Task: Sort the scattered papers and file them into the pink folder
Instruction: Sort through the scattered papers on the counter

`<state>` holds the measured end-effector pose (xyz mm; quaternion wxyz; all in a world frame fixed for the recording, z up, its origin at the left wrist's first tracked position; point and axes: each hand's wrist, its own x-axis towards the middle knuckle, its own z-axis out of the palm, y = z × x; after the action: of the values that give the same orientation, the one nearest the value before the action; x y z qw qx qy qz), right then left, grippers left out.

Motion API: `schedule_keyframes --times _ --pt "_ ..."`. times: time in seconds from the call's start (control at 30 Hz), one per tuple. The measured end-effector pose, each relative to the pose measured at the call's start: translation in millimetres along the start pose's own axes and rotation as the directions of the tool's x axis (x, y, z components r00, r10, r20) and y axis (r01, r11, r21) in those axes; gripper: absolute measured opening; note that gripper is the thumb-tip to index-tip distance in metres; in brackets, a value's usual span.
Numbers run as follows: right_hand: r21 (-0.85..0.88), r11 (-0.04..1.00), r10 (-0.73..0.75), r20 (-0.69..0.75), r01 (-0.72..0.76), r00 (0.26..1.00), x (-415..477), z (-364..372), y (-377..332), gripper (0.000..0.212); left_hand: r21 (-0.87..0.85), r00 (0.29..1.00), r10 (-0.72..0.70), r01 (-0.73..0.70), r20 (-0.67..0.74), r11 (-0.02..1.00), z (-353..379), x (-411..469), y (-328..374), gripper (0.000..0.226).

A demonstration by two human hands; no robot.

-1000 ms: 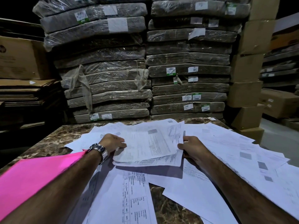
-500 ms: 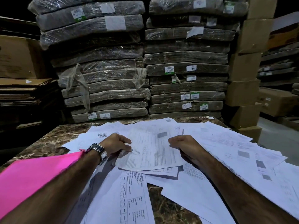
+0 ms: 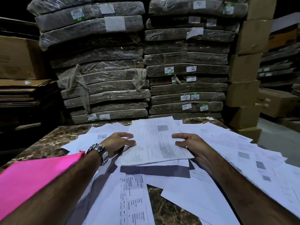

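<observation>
A brown marbled surface (image 3: 48, 143) stands in a dim storeroom. Behind it rise two tall stacks of plastic-wrapped cardboard bundles (image 3: 103, 95) with white labels. Flattened cardboard (image 3: 24, 95) is piled at the left, brown cardboard boxes (image 3: 243, 93) are stacked at the right, beside pale grey floor (image 3: 279, 137).

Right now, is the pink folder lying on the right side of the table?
No, the pink folder lies at the left, by the left forearm; the left hand and right hand hold the paper stack.
</observation>
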<state>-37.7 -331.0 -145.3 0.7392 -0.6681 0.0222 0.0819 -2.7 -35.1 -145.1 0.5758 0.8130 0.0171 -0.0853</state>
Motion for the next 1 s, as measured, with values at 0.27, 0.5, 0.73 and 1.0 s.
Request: schedule_keyframes --times 0.27,0.5,0.73,1.0 --pt "-0.045 0.996 0.077 0.074 -0.073 0.994 -2 5 0 0.039 0.029 0.998 -0.046 0.047 -0.03 0.998 15 -3 -4 0.063" --pt "-0.056 0.991 0.123 0.017 -0.122 0.992 -2 12 3 0.062 0.266 0.988 -0.087 0.118 -0.126 0.957 17 -8 5 0.04" --pt "-0.199 0.977 0.087 0.015 -0.082 0.996 -4 10 2 0.025 0.358 0.994 0.016 0.023 -0.106 0.933 22 -10 9 0.033" --pt "-0.542 0.839 -0.06 -0.161 -0.037 0.985 -6 7 -11 0.035 0.389 0.981 0.105 -0.034 -0.163 0.921 32 -8 10 0.03"
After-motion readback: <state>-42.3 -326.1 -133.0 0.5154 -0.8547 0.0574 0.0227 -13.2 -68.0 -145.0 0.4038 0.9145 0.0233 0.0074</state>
